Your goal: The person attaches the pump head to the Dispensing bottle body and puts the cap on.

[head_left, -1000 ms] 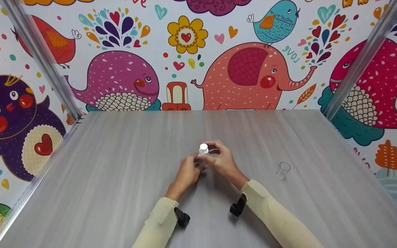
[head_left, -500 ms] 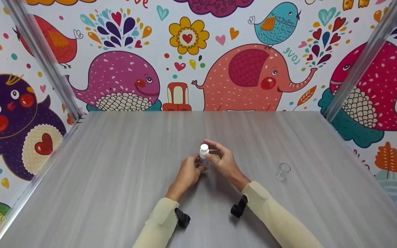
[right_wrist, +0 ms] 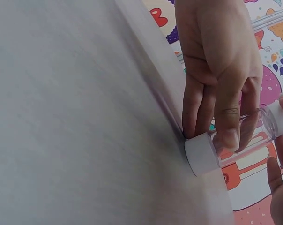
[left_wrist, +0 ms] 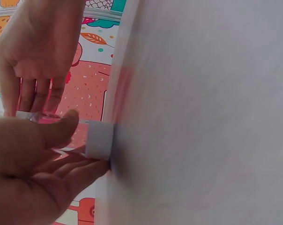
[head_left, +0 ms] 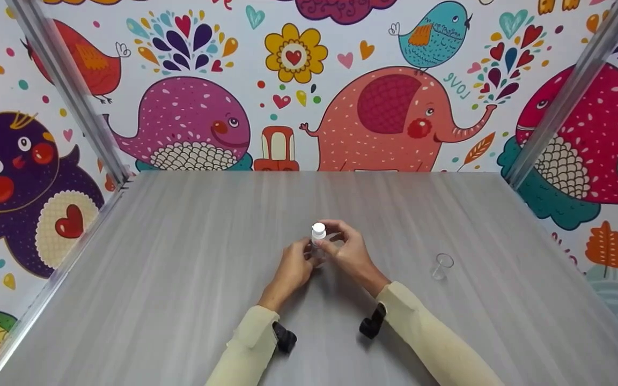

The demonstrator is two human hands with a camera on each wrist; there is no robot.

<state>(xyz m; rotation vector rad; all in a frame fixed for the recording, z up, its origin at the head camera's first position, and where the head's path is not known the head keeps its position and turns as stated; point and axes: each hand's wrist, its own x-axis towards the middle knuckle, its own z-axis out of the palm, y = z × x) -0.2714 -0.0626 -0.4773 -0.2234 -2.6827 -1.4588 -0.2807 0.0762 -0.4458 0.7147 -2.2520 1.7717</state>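
Note:
A small clear bottle [right_wrist: 247,136] with a white base [right_wrist: 201,154] and a white top [head_left: 318,228] stands upright, its base at the table. My left hand [head_left: 292,269] grips the clear body low down. In the left wrist view, the left thumb [left_wrist: 62,129] lies along the body, with fingers beneath, near the white base. My right hand [head_left: 353,253] pinches the white upper part between thumb and fingers; its thumb covers some of the collar. At the edge of the right wrist view, only part of the right hand [right_wrist: 282,197] shows.
An uncapped clear glass cup [head_left: 441,267] stands on the grey table [head_left: 180,300], right of the hands. Printed cartoon walls [head_left: 191,123] and metal posts [head_left: 70,96] border the table. A black wrist strap fitting [head_left: 372,321] hangs from the right sleeve.
The right thumb and fingers have shifted slightly around the bottle's upper part, showing more of the white collar than a second ago. The left hand keeps its grip. The cup has stayed put.

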